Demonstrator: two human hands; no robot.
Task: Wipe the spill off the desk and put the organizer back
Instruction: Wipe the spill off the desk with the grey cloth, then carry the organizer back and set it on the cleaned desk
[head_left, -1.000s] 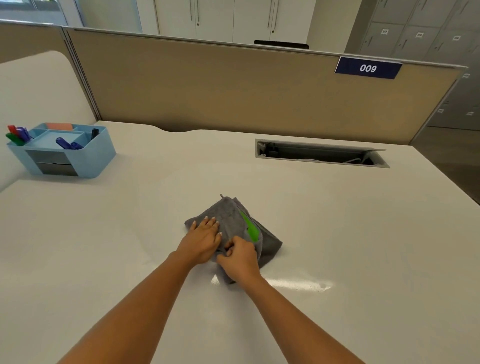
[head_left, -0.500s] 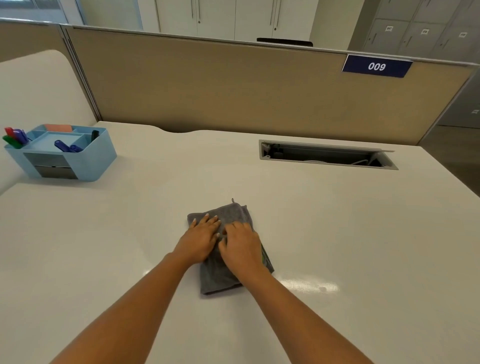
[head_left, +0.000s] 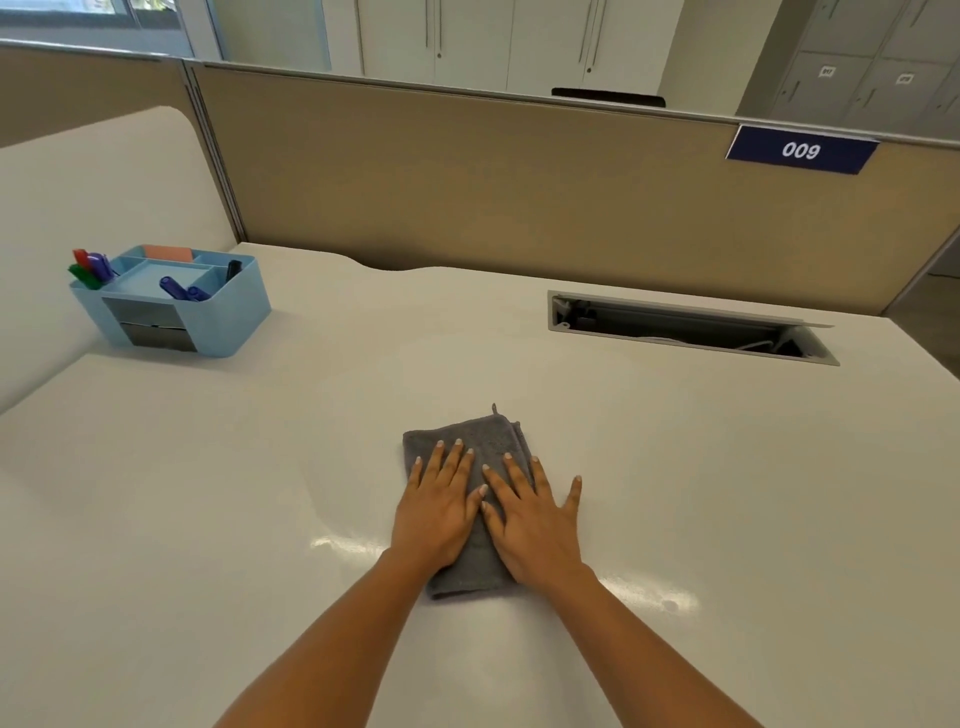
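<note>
A grey cloth, folded into a narrow rectangle, lies flat on the white desk in front of me. My left hand rests palm down on its left half, fingers spread. Beside it, my right hand presses flat on the right half, with the little finger off the cloth on the desk. Neither hand grips anything. A light blue organizer with coloured markers and a pink pad stands at the far left of the desk. No spill shows on the surface.
A beige partition with a blue "009" label runs along the back. An open cable slot is cut into the desk at the far right. A neighbouring white desk lies to the left.
The cloth was bunched with a green patch showing; it has been folded over into a flat rectangle hiding the green. Both hands went from pinching the cloth to lying flat on it.
</note>
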